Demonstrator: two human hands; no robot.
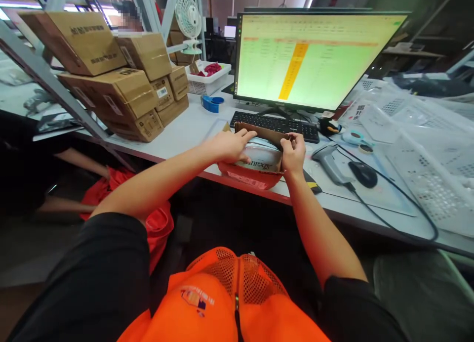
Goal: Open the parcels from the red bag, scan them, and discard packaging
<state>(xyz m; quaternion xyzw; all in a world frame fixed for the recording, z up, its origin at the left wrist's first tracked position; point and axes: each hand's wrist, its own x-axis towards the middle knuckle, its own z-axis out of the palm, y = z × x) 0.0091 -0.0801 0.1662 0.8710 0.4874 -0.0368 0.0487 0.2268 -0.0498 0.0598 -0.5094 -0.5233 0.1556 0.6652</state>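
Observation:
An open cardboard box [249, 180] with a reddish front sits at the desk's front edge. Inside it lies a white package [259, 155] with dark printed lettering, partly covered by my fingers. My left hand [234, 145] reaches over the box's left side, thumb and fingers apart, resting at the package and the left rim. At the right rim, my right hand [294, 151] is closed on the box's wall, thumb inside and fingers around the upper edge. Some of the left fingertips' contact is hidden.
Behind the box are a keyboard [272, 125] and a monitor [314, 60]. Stacked cartons [107, 92] stand left, near a blue tape dispenser [212, 104]. A barcode scanner [333, 164], its cable, a mouse [363, 174] and white baskets [425, 169] lie right. A co-worker's hands hold red fabric [157, 223].

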